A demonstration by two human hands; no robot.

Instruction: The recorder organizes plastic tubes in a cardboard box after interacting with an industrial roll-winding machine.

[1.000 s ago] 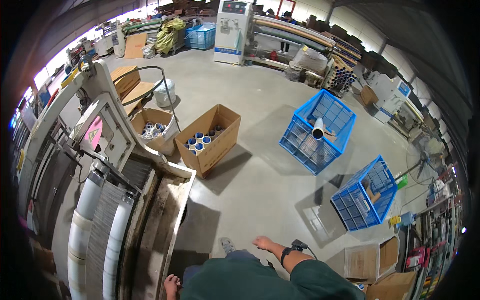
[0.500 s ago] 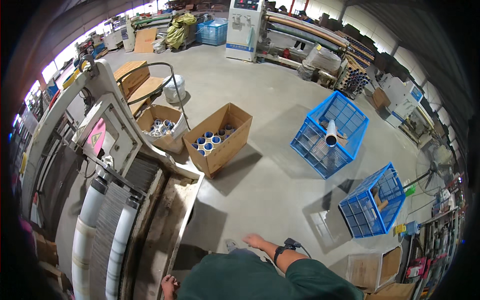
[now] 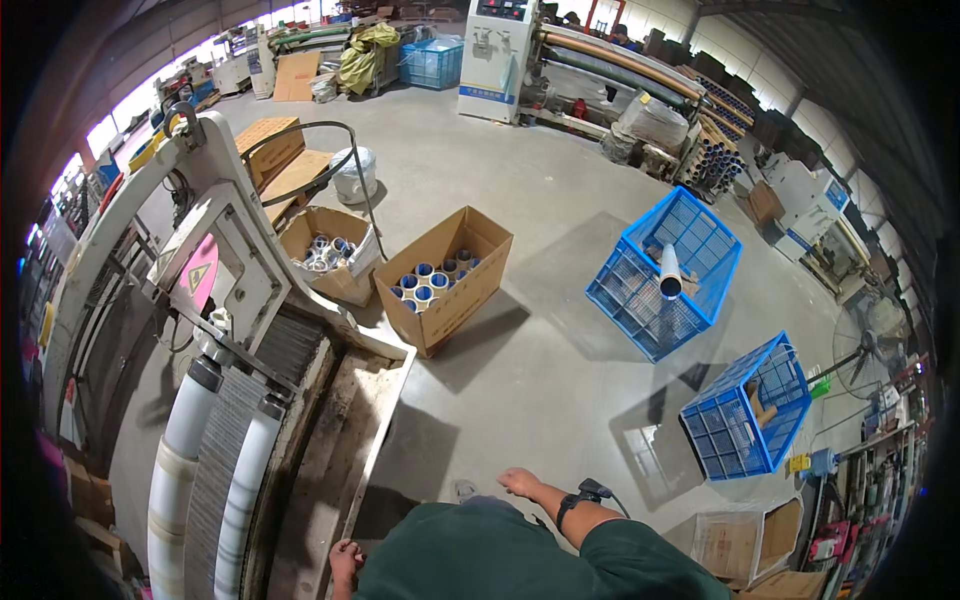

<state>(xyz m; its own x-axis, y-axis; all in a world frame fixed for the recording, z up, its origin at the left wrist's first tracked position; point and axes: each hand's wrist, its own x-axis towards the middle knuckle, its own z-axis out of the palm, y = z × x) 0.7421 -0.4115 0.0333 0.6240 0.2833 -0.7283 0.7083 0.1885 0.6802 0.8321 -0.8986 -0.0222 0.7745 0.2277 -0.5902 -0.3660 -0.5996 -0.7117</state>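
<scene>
- Our left hand [image 3: 346, 560] has its fingers curled just beside the machine's stained trough [image 3: 345, 410]; we cannot tell whether they grip its rim.
- Our right hand [image 3: 517, 482] hangs over the floor [image 3: 520, 405], fingers loose, nothing visible in them.
- Left of the trough, we see two white rollers [image 3: 245, 500] side by side.
- Ahead of us, an open carton [image 3: 470, 300] holds blue-rimmed tubes.
- To our right stand two blue crates [image 3: 725, 440]; a pale tube [image 3: 669, 262] leans in the farther one.
</scene>
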